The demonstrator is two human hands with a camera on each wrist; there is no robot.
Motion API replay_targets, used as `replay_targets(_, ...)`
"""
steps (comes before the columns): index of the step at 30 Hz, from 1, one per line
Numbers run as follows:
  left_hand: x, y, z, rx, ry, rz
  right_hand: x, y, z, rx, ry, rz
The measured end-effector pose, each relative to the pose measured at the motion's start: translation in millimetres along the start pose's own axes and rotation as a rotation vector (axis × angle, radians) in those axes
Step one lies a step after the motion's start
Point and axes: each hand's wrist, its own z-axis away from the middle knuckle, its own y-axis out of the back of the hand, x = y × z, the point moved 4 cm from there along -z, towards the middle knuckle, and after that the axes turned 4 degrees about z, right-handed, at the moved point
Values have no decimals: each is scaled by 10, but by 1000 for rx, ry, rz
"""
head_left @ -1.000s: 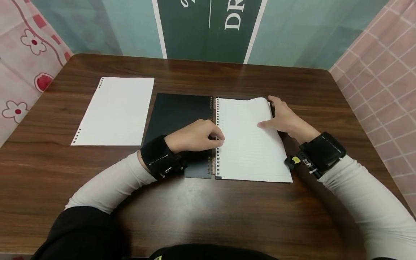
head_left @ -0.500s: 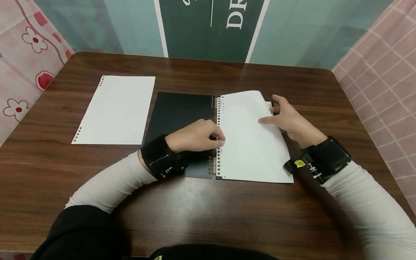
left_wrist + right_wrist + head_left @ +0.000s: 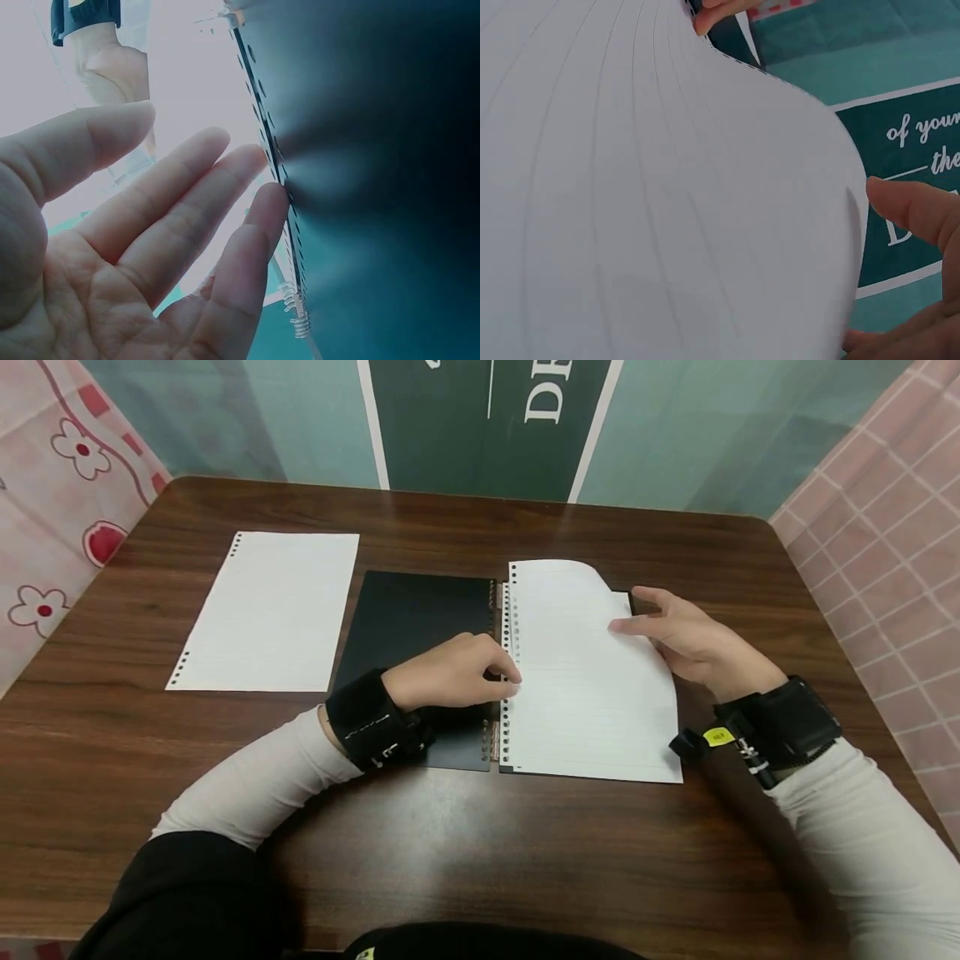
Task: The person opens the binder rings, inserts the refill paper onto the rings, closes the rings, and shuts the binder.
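A black ring binder point(image 3: 423, 602) lies open on the table, with hole-punched, lined paper on its right side. The top lined sheet point(image 3: 577, 702) is lifted and curved, its upper left corner standing off the rings. My right hand point(image 3: 697, 639) pinches this sheet at its right edge, thumb on top; its fingers are partly hidden underneath. My left hand point(image 3: 457, 672) rests across the binder's left cover, fingertips touching the punched edge of the sheet near the rings point(image 3: 493, 735). In the left wrist view, the left hand's fingers point(image 3: 176, 217) look fairly straight, with the thumb apart.
A loose punched white sheet point(image 3: 266, 610) lies flat to the left of the binder. The brown wooden table point(image 3: 420, 868) meets a green printed backdrop at the back, a flowered cloth at left and a pink tiled surface at right.
My right hand has moved slightly to the right with the sheet's edge. The sheet's top has risen, its upper holes coming away from the rings. My left hand stays in place.
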Motion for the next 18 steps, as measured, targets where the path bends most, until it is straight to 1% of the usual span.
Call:
replay_targets(3, 4, 5, 2, 1, -8, -1, 15, 15, 4, 6, -10, -128)
replay_targets(5, 8, 6, 2, 1, -11, -3, 27, 35, 7, 24, -5, -194)
replay_targets(8, 9, 7, -6, -2, -14, 1, 49, 73, 19, 37, 17, -226)
replay_targets(10, -3, 11, -18, -6, -13, 12, 69, 92, 35, 48, 38, -184)
replay_targets(13, -47, 27, -40, -5, -8, 46, 102, 102, 56, 66, 86, -81)
replay_targets(16, -102, 51, -55, -1, 12, 108, 129, 105, 79, 107, 116, 12)
replay_targets(18, -125, 66, -56, 2, 27, 156, 141, 108, 93, 128, 125, 36)
